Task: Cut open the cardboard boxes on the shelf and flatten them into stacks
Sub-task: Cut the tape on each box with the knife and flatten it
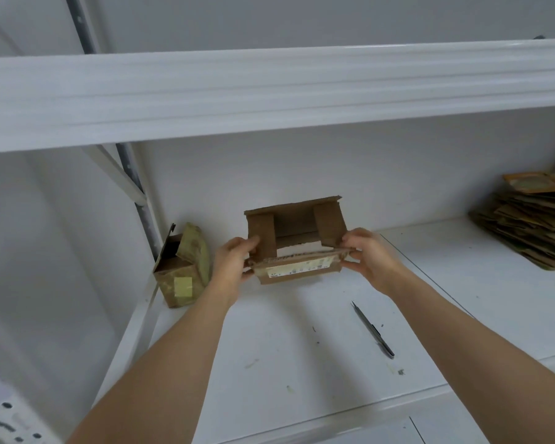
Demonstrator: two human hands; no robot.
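Note:
A small brown cardboard box [297, 238] with its flaps open is held just above the white shelf [269, 347], its open end facing me. My left hand [234, 264] grips its left side, and my right hand [366, 256] pinches its right edge. A pale label runs along the box's near panel. A second opened box [181, 272] with a yellow sticker stands at the shelf's left end. A stack of flattened cardboard [532, 225] lies at the far right. A slim dark cutter [372, 330] lies on the shelf, to the right of my hands and nearer to me.
A white shelf beam [269, 94] runs across overhead. A grey upright post [141, 206] stands at the back left. Small scraps dot the shelf surface near its front edge.

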